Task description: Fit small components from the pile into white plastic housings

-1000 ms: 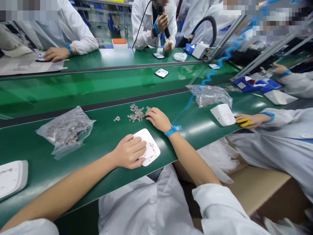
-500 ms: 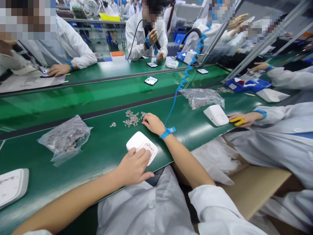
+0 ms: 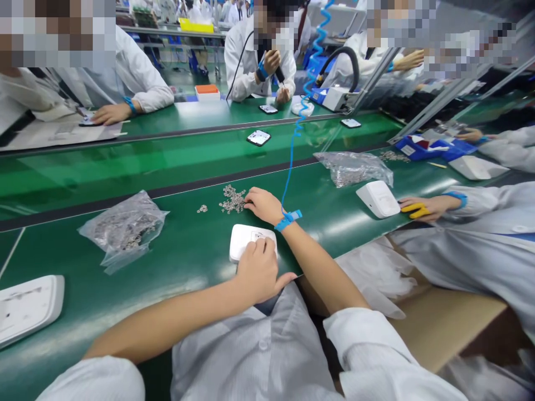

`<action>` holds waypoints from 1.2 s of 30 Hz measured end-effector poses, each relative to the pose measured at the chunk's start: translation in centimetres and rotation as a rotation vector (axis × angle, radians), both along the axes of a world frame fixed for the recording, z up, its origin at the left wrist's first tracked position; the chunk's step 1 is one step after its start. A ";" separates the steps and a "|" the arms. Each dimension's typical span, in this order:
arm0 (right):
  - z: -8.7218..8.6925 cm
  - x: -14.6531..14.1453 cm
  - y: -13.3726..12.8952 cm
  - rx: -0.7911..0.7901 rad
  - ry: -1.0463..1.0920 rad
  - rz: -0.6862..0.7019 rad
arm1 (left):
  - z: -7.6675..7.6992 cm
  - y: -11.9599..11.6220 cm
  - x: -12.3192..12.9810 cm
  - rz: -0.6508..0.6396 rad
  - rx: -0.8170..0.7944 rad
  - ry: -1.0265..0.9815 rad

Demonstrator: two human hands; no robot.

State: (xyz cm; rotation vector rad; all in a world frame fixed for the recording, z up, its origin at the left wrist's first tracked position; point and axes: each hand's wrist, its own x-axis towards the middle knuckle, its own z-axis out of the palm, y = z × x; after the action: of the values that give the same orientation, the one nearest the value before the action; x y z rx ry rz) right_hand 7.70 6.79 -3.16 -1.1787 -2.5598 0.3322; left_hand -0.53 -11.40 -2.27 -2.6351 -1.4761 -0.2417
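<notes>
A white plastic housing [image 3: 242,240] with rounded corners lies on the green bench in front of me. My left hand [image 3: 259,270] rests over its near right part, fingers on the recessed area and thumb stretched out to the right. Beyond the housing is a loose pile of small silvery metal pieces [image 3: 233,199]. At the pile's right edge my right hand [image 3: 264,206] has its fingers bent together, the tips down among the pieces; what they pinch is too small to make out. A blue wrist strap [image 3: 288,220] with a coiled cord is around my right wrist.
Plastic bags of metal pieces lie left [image 3: 125,228] and right [image 3: 355,169]. Another white housing [image 3: 31,309] sits at the left edge, and one [image 3: 378,199] stands beside a co-worker's hand [image 3: 422,209] at right. A dark-edged part [image 3: 258,138] lies on the green strip beyond.
My left hand and the housing under it have shifted right, and the housing has turned slightly. My right hand stays at the pile. The whole view has shifted a little.
</notes>
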 end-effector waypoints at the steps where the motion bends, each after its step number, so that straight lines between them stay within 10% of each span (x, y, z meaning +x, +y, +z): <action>1: -0.2 -0.3 0.0 -0.003 -0.009 -0.008 | 0.0 -0.1 0.0 -0.005 -0.006 -0.002; 10: 0.3 1.6 -2.3 -0.050 0.127 -0.004 | 1.1 -0.2 -0.5 0.039 -0.018 -0.063; 18: 3.0 4.9 -11.4 -0.462 1.125 -0.263 | 4.6 2.2 -3.4 0.105 0.294 -0.413; 24: 2.8 3.7 -14.5 -0.499 1.241 -0.440 | 3.6 1.8 -3.0 0.009 0.282 -0.420; 36: 3.5 3.9 -15.4 -0.291 0.836 -0.298 | 2.5 3.0 -4.0 -0.137 0.320 -0.421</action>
State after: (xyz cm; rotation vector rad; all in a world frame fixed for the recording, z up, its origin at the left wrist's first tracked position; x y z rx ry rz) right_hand 11.64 -8.64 0.38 -1.1581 -1.6296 0.9189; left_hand -4.53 -8.36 0.22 -2.5169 -1.2186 -1.0082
